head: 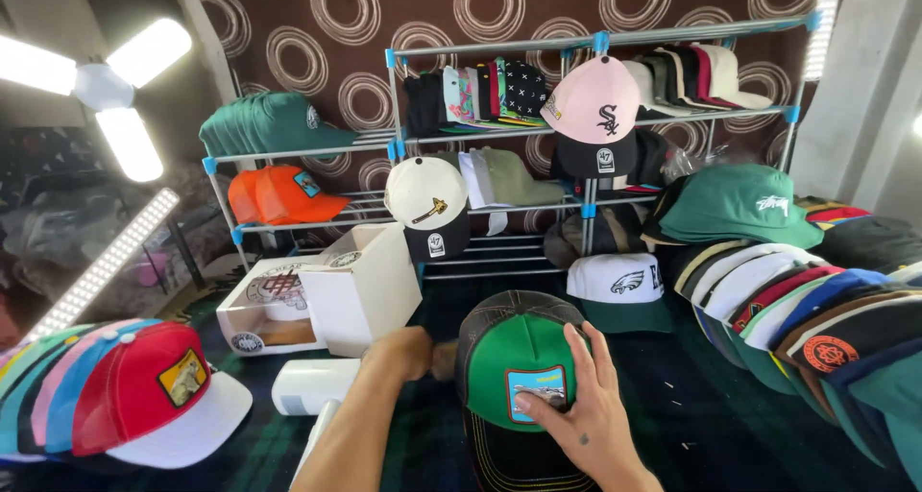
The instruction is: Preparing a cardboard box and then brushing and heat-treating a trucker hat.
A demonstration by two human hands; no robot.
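Right hand [586, 410] on green-fronted cap [519, 362], front panel facing camera.

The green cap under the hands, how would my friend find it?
Look at the dark plaid cloth below the metal rack. The green cap lies front and centre, under the right hand. Only it has a green front, black mesh and a square patch.

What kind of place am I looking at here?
Probably a cap stall or small hat shop: a metal rack loaded with caps, long rows of stacked caps on the cloth-covered table, and the right hand resting on a green-fronted cap.
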